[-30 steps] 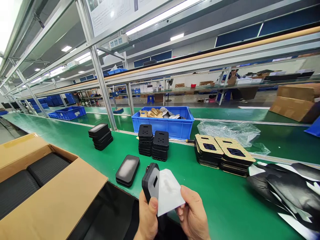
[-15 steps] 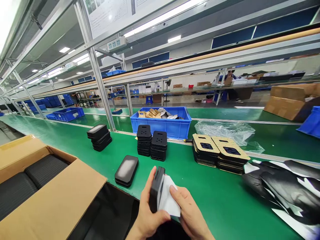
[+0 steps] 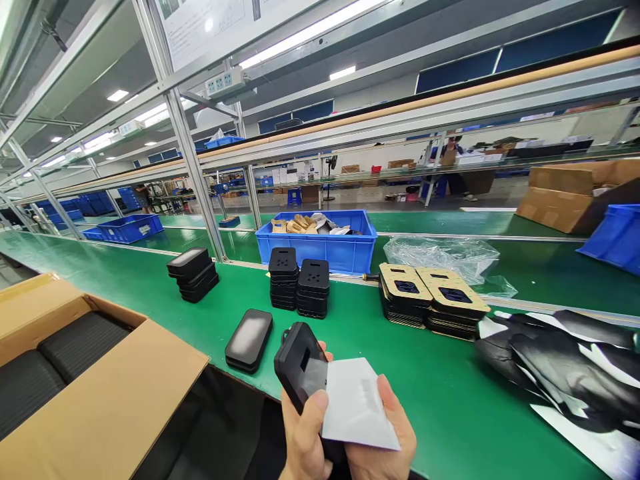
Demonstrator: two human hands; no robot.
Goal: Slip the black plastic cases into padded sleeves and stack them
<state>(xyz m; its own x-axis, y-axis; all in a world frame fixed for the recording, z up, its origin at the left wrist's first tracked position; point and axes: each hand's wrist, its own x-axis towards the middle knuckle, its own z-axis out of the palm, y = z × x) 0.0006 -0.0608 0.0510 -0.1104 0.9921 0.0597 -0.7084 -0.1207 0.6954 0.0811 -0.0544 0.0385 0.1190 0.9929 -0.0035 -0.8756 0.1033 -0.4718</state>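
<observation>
My left hand [image 3: 301,433] grips a black rectangular case [image 3: 297,360] with a small slot in its face, tilted towards me. My right hand [image 3: 383,437] pinches a white sheet [image 3: 357,407] by its lower right side. The sheet's left edge lies against the case, and a clear film seems to join them, though I cannot tell for sure. A flat black rounded case [image 3: 249,340] lies on the green conveyor belt [image 3: 440,393] to the left of my hands. Just beyond stand two stacks of square black cases [image 3: 299,287].
Tan-faced stacked inserts [image 3: 430,300] and loose black-and-white sheets [image 3: 560,360] lie to the right. A blue crate [image 3: 316,243] of packaging stands behind. An open cardboard box [image 3: 75,360] of black pads sits at the front left. A person [image 3: 453,167] stands far beyond the line.
The black case has rotated from edge-on to face-up and tilts left. The white sheet has spread out wider, and my hands have moved slightly apart.
</observation>
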